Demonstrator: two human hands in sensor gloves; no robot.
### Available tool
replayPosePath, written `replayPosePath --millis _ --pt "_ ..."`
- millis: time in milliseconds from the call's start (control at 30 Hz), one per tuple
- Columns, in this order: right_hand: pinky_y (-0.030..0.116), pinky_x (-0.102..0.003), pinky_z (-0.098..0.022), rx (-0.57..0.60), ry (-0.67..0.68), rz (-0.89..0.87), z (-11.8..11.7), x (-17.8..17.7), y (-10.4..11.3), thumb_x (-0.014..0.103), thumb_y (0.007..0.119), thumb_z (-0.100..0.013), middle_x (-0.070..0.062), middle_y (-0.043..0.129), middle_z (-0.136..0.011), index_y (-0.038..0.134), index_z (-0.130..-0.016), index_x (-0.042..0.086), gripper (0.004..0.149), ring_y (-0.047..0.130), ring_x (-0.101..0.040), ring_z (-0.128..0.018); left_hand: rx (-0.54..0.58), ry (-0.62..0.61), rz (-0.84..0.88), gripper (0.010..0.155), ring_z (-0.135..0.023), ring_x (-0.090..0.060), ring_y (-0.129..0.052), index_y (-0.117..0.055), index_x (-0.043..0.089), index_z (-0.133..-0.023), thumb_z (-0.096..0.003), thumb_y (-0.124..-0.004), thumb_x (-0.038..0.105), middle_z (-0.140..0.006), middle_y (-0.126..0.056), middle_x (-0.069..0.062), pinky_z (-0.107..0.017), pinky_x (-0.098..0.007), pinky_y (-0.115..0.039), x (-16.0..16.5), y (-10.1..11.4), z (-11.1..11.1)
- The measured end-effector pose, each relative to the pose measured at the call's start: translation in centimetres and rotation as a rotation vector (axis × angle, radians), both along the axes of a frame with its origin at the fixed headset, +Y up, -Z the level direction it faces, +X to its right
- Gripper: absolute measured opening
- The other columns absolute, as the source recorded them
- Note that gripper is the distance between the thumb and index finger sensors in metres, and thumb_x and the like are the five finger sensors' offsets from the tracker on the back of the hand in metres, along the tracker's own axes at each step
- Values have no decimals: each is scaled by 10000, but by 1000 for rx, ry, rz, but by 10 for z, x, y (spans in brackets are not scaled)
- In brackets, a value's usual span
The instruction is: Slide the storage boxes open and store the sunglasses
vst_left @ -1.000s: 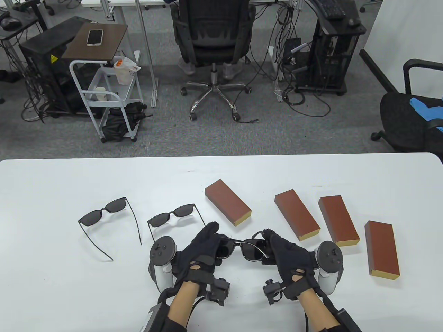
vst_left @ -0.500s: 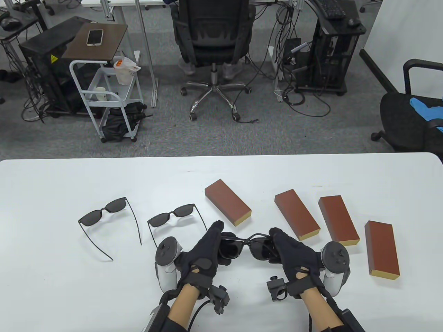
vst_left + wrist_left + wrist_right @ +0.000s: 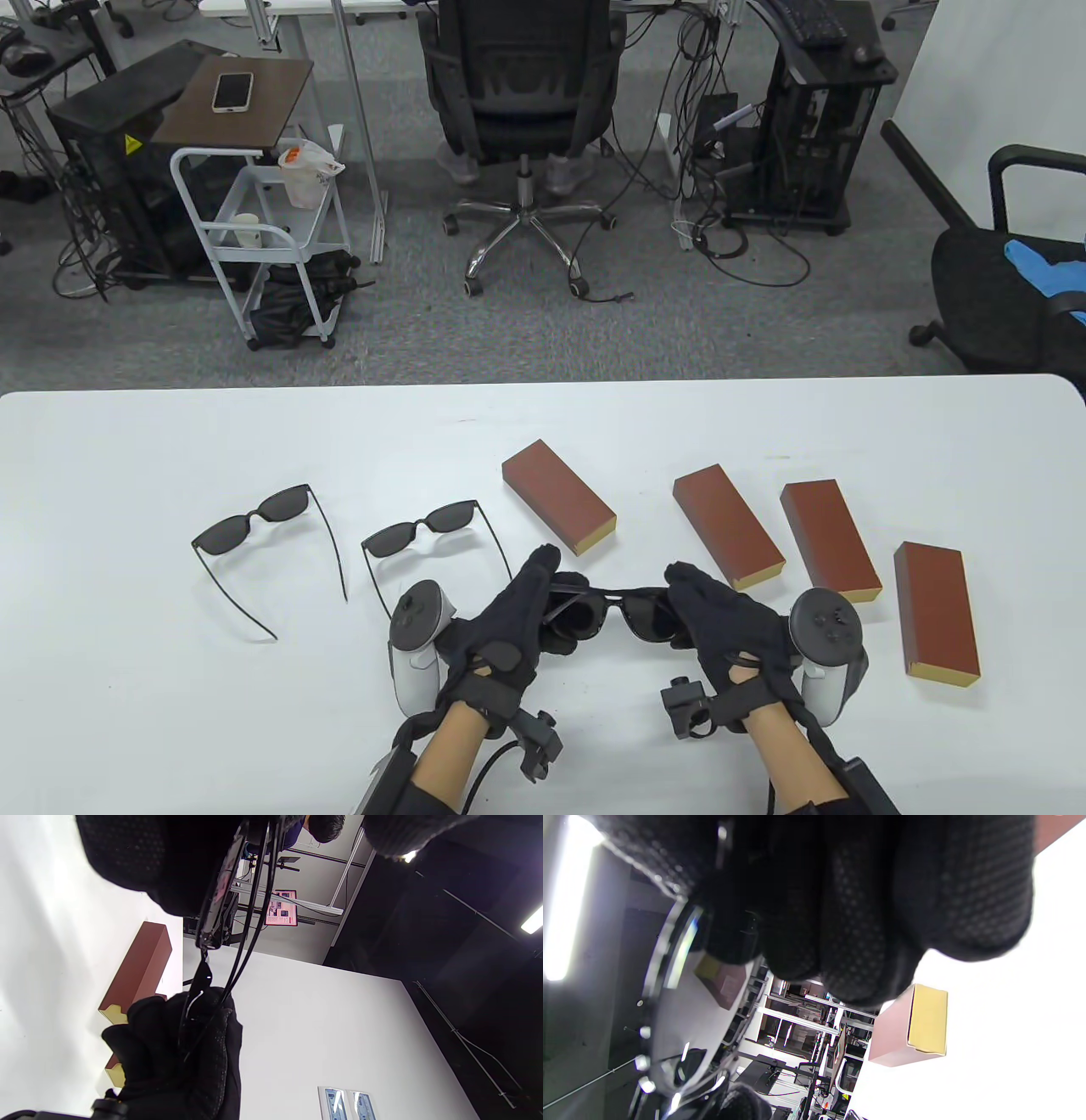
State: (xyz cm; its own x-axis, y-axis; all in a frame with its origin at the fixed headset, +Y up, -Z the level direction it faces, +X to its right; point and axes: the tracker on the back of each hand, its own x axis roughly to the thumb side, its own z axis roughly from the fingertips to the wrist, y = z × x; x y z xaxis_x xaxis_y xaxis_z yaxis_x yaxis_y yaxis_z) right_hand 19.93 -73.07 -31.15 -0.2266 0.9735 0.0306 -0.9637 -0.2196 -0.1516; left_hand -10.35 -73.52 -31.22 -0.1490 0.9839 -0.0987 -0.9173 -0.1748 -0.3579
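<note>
Black sunglasses hang a little above the table between my two hands, arms folded. My left hand grips their left end and my right hand grips the right end. In the left wrist view the folded sunglasses run from my left hand's fingers down to the right hand. The right wrist view shows a lens beside my curled fingers. Two other sunglasses lie unfolded on the table to the left. Several closed brown storage boxes lie beyond and to the right.
The white table ends at a far edge, with an office chair, a cart and cables on the floor behind. A box end shows yellow in the right wrist view.
Both hands have shifted slightly right and forward with the sunglasses, and the glasses' arms have come folded in against the frame. The boxes and other sunglasses have not moved.
</note>
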Motion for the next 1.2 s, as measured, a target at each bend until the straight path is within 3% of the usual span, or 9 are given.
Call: replayPosePath --millis 333,533,633,733,800,933,1033,1200 --pt "938 -398 -279 50 -32 103 2 1 6 410 880 -329 -52 1064 -525 896 -691 274 387 1094 -271 -397 -58 24 -230 605 -653 -300 -980 -618 145 -1057 -524 -696 421 -924 -863 -146 -443 -477 -842 -3 -6 -3" --pt "893 -453 -369 137 -29 281 6 -5 16 419 878 -328 -76 1022 -627 869 -725 268 425 1038 -333 -517 -60 62 -224 526 -599 -264 -1005 -712 187 -1015 -513 -726 343 -866 -912 -107 -423 -463 -859 -4 -14 -4" --pt "802 -523 -479 232 -23 410 11 -13 22 477 851 -337 -140 901 -781 814 -783 248 503 915 -409 -670 -65 57 -208 524 -595 -270 -1001 -721 182 -1011 -510 -730 335 -858 -915 -114 -426 -469 -854 -4 -16 -4" --pt "733 -552 -548 388 68 584 18 -28 34 491 861 -318 -136 814 -868 831 -770 267 505 817 -428 -766 -45 41 -225 520 -602 -269 -999 -724 188 -1010 -512 -726 339 -863 -913 -109 -433 -469 -852 -4 -12 -4" --pt "711 -559 -568 481 116 711 23 -41 39 476 877 -310 -117 826 -865 855 -743 274 478 804 -413 -789 -37 43 -235 520 -599 -267 -1001 -727 190 -1009 -511 -727 340 -863 -916 -105 -429 -469 -852 -4 -11 -4" --pt "703 -561 -578 553 155 880 32 -64 42 414 891 -314 -92 867 -824 873 -718 265 431 827 -383 -778 -18 4 -245 517 -593 -277 -996 -740 191 -1002 -505 -733 333 -855 -921 -111 -420 -481 -840 -2 -12 -5" --pt "721 -554 -561 570 153 953 35 -73 42 350 907 -310 -98 900 -776 896 -688 252 390 860 -373 -738 10 -28 -283 514 -593 -287 -995 -748 190 -997 -502 -737 326 -854 -923 -115 -423 -489 -835 0 -11 -6" --pt "759 -551 -526 582 160 1175 37 -83 37 350 914 -294 -71 983 -639 919 -652 240 374 952 -311 -605 31 -66 -353 518 -598 -303 -989 -754 181 -996 -499 -744 328 -853 -920 -130 -423 -503 -825 1 -14 -7"
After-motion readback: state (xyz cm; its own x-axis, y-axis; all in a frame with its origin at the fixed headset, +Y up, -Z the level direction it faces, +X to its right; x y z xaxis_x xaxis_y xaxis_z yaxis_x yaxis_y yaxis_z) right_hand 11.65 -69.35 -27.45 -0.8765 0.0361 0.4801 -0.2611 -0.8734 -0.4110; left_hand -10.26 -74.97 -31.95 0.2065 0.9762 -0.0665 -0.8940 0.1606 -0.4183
